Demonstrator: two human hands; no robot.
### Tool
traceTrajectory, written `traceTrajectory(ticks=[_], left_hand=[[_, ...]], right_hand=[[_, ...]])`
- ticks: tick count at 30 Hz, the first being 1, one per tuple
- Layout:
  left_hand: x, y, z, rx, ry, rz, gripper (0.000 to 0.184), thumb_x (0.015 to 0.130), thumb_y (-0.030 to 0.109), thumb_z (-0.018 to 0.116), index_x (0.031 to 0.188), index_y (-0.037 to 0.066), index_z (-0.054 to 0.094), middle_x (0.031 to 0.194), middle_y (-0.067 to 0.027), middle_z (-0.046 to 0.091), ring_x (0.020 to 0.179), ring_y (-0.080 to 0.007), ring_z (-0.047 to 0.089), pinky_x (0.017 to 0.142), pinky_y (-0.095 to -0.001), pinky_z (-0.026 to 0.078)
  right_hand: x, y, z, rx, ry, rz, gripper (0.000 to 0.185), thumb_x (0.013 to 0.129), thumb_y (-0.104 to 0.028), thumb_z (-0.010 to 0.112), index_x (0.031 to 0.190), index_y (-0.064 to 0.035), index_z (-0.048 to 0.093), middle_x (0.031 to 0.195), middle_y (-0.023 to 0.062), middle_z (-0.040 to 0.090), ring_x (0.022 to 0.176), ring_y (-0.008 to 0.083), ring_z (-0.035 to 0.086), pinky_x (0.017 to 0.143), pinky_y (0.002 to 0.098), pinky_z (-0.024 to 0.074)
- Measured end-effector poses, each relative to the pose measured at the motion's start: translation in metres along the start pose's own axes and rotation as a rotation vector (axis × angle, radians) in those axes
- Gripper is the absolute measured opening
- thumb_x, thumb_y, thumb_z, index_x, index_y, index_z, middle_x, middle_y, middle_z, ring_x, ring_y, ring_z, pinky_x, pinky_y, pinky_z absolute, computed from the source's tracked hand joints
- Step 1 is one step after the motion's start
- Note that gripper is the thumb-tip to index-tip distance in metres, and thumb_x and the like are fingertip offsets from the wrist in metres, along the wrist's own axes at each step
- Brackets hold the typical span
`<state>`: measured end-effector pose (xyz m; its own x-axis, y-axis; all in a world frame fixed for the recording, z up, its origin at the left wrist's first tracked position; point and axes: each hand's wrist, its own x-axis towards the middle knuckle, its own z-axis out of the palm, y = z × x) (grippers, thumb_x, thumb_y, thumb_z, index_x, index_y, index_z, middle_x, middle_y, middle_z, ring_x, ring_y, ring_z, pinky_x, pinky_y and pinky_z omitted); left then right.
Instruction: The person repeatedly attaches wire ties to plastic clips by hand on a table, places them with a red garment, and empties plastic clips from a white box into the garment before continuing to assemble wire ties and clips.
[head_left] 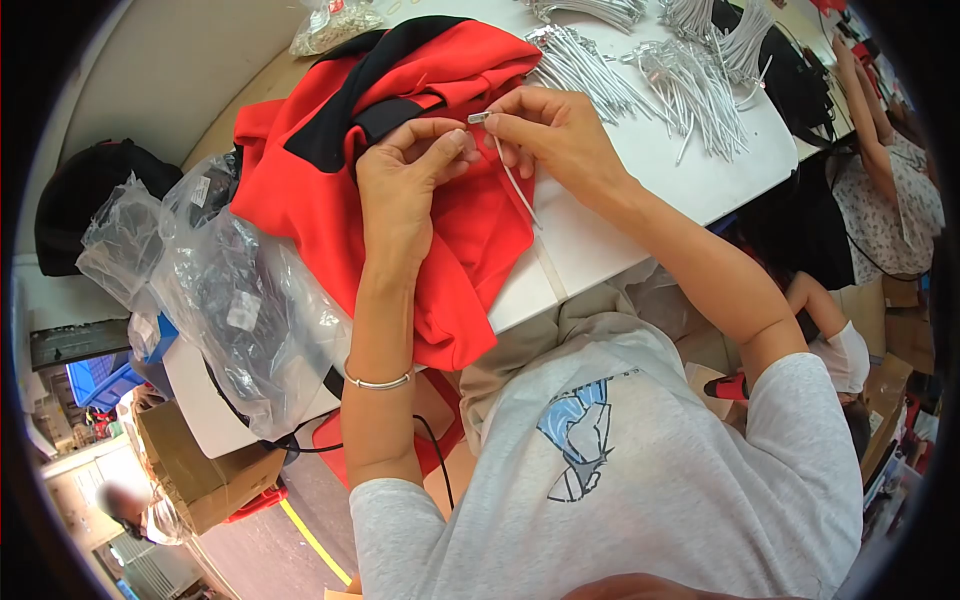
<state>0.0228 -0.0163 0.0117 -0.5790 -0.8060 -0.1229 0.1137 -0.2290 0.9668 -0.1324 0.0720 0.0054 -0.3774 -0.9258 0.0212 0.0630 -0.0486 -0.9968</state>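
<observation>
My right hand (565, 140) pinches a short white cable (516, 188) close to its end, where a small pale connector (479, 117) points toward my other hand. The cable's loose tail hangs down over the red cloth. Just left of the connector, my left hand (400, 190) has thumb and fingertips pressed together; what lies between them, if anything, is too small to make out. Beneath both hands a red and black garment (300, 205) lies bunched up, draped over the table's front edge.
On the white table (640, 180), several bundles of similar cables (690, 85) lie at the back right. A bag of small pale parts (336, 24) sits at the back left. Clear plastic bags (235, 290) cover the left side. Another person's arm (868, 125) shows at the far right.
</observation>
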Motion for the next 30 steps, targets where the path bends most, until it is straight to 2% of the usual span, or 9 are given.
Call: traceTrajectory(ticks=[4,8,14,19,23,30], left_hand=[[0.004,-0.008,-0.004,-0.048,0.008,0.022,0.014,0.087,-0.001,0.069,0.1,-0.005,0.071,0.09,-0.0099,0.072,0.077,-0.0128,0.067,0.073,-0.0189,0.055],[-0.002,-0.001,0.003,-0.037,-0.006,-0.042,0.012,0.087,-0.001,0.069,0.099,-0.004,0.07,0.091,-0.0098,0.072,0.079,-0.013,0.068,0.075,-0.0191,0.055],[0.0,-0.008,-0.001,0.046,-0.021,0.017,0.015,0.087,-0.001,0.07,0.101,-0.004,0.07,0.091,-0.0095,0.072,0.08,-0.0122,0.067,0.075,-0.0189,0.055],[0.002,-0.01,-0.002,-0.048,0.009,0.037,0.018,0.088,0.0,0.07,0.105,-0.005,0.07,0.091,-0.0099,0.072,0.078,-0.0122,0.067,0.074,-0.0187,0.055],[0.001,-0.009,0.001,-0.153,0.019,-0.074,0.021,0.088,0.0,0.07,0.108,-0.007,0.069,0.092,-0.0108,0.072,0.078,-0.0125,0.068,0.073,-0.0186,0.056],[0.0,-0.008,0.004,-0.13,0.028,-0.042,0.021,0.088,0.0,0.071,0.107,-0.007,0.069,0.091,-0.0114,0.072,0.078,-0.0131,0.068,0.073,-0.0184,0.056]], right_hand=[[-0.001,0.003,-0.002,0.055,0.001,-0.042,0.01,0.093,-0.009,0.066,0.093,-0.0018,0.072,0.068,0.0017,0.064,0.058,0.0053,0.056,0.052,0.0174,0.0455],[-0.003,0.006,-0.003,0.058,0.024,-0.043,0.01,0.093,-0.01,0.066,0.093,-0.0018,0.071,0.07,0.0019,0.065,0.058,0.0055,0.056,0.052,0.0176,0.0461],[-0.004,0.008,-0.003,0.043,0.014,-0.042,0.01,0.093,-0.009,0.066,0.093,-0.0015,0.071,0.071,0.0017,0.065,0.058,0.0057,0.056,0.053,0.0178,0.0468],[-0.009,0.002,0.001,-0.025,0.028,-0.014,0.01,0.093,-0.009,0.065,0.092,-0.0014,0.07,0.07,0.0014,0.064,0.059,0.0056,0.056,0.053,0.0179,0.0471],[-0.011,0.001,0.002,-0.03,0.02,-0.006,0.01,0.093,-0.009,0.064,0.092,-0.0014,0.07,0.069,0.0012,0.064,0.058,0.0054,0.056,0.053,0.0179,0.0468],[-0.01,0.001,0.002,-0.037,0.039,-0.04,0.01,0.093,-0.009,0.065,0.091,-0.0017,0.07,0.068,0.001,0.064,0.058,0.0053,0.056,0.052,0.0176,0.0462]])
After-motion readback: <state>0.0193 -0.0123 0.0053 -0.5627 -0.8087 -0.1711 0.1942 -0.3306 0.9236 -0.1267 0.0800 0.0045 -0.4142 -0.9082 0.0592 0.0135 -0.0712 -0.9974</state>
